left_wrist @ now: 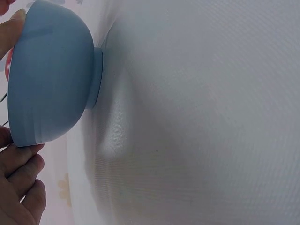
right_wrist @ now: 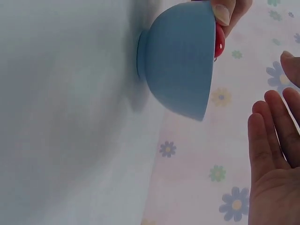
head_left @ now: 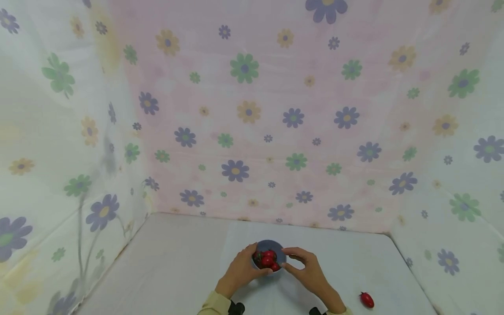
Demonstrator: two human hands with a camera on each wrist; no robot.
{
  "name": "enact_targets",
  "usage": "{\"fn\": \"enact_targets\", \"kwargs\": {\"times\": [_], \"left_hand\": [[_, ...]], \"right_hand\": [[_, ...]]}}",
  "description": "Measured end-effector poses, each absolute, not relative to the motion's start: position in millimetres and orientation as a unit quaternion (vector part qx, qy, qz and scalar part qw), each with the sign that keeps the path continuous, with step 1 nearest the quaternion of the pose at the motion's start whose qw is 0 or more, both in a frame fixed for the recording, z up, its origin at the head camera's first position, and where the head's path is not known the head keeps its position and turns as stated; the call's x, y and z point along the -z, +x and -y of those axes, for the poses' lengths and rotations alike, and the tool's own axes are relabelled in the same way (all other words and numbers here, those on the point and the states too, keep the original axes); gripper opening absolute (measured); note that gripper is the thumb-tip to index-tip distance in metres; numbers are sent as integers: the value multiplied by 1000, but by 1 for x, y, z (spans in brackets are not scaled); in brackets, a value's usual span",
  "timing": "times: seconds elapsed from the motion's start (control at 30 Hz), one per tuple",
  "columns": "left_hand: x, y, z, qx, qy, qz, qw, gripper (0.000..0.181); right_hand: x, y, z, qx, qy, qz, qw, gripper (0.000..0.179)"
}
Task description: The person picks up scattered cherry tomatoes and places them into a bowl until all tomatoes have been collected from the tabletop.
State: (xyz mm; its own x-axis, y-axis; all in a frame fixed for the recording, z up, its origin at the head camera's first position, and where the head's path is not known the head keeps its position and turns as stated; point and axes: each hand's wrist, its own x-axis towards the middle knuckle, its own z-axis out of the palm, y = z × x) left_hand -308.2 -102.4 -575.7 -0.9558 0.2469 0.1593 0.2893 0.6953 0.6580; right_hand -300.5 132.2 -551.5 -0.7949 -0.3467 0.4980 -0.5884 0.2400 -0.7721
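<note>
A light blue bowl holds several red cherry tomatoes, some with green stems. My left hand grips the bowl at its left side, thumb at the near rim. In the left wrist view, the left fingers press the bowl's side near the rim. At the opposite side is my right hand, its fingers extended and thumb apart. The right wrist view puts this hand beside the rim, with a gap between it and the bowl.
One more oval red cherry tomato with a green stem lies on the white-covered table, right of the right forearm. Flower-print cloth walls stand at the back and both sides.
</note>
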Motion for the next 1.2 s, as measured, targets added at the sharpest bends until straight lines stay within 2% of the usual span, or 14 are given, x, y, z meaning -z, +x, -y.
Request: {"fn": "enact_targets", "kwargs": {"times": [0.23,0.57,0.97,1.2], "left_hand": [[575,-310,102,358,-129,925,11,103],[573,-307,103,371,-131,919,10,101],[572,-309,102,371,-127,920,16,100],[573,-308,101,371,-131,919,19,100]], "right_hand": [[553,-291,-158,-513,247,815,108,36],[560,-273,-201,-490,150,857,57,37],[567,-265,-258,-420,111,892,120,42],[572,-262,-295,-410,54,906,84,47]]}}
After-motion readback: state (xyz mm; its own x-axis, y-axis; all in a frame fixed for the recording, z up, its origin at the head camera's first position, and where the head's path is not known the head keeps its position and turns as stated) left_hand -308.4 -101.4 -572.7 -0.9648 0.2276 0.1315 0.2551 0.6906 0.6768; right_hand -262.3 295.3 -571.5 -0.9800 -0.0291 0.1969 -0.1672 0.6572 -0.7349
